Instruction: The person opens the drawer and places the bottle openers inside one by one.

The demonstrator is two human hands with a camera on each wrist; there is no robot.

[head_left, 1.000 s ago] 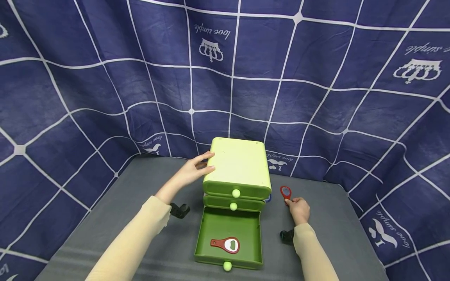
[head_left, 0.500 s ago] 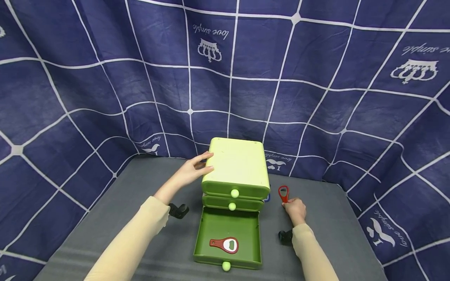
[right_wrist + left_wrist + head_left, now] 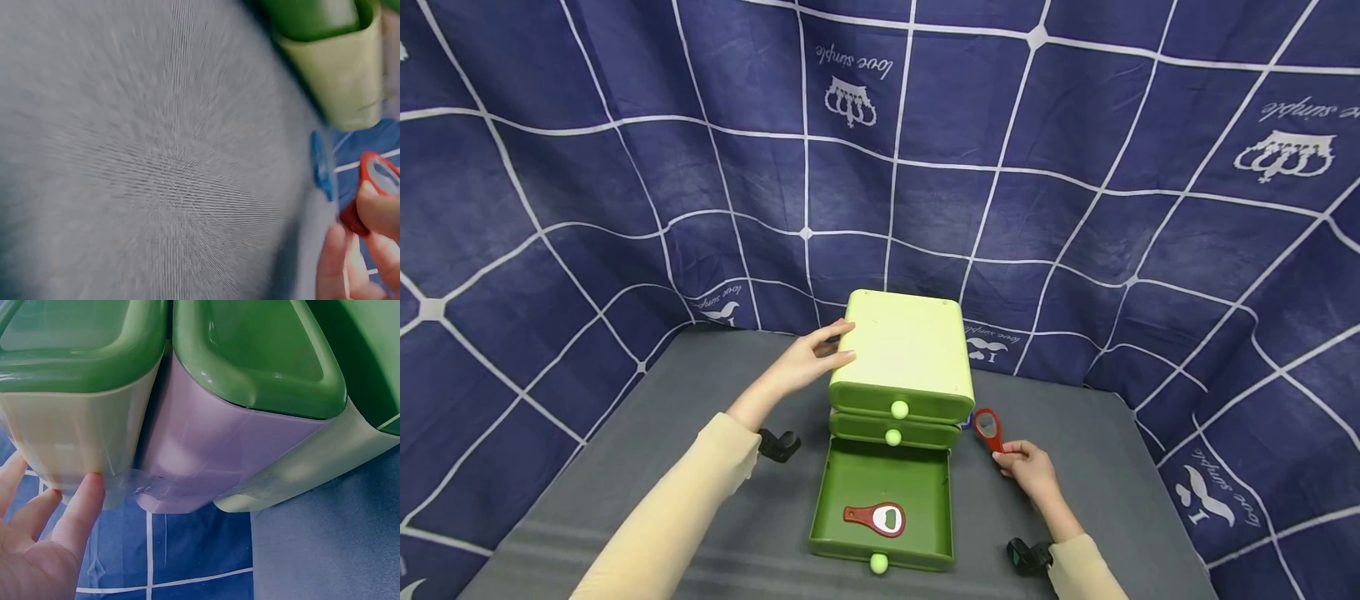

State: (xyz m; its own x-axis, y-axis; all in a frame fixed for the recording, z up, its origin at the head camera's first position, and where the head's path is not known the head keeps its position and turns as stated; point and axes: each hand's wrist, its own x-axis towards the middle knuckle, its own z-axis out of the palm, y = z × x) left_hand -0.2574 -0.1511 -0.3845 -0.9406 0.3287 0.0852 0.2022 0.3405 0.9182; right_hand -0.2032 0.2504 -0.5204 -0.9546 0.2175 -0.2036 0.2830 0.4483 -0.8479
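Note:
My left hand (image 3: pixel 801 365) rests against the left side of a small drawer cabinet (image 3: pixel 906 346) with a pale yellow-green top. In the left wrist view its fingers (image 3: pixel 80 509) are extended and touch the top unit's side. My right hand (image 3: pixel 1032 473) pinches a red bottle opener (image 3: pixel 997 442) by its handle, just right of the cabinet. The opener's ring end (image 3: pixel 364 165) points away from the hand. The bottom drawer (image 3: pixel 850 479) is pulled out, and a red bottle opener with a white centre (image 3: pixel 862 515) lies in it. Both upper drawers are closed.
A blue ring-shaped thing (image 3: pixel 321 165) lies on the grey tabletop (image 3: pixel 1120 500) beside the cabinet, mostly hidden behind it in the head view. Black wrist devices (image 3: pixel 779 446) sit at both wrists. A blue curtain with white lines (image 3: pixel 1075 125) hangs around the table.
My right hand has moved left and nearer to me with the red bottle opener, bringing it close to the cabinet. The left hand stays against the cabinet's side.

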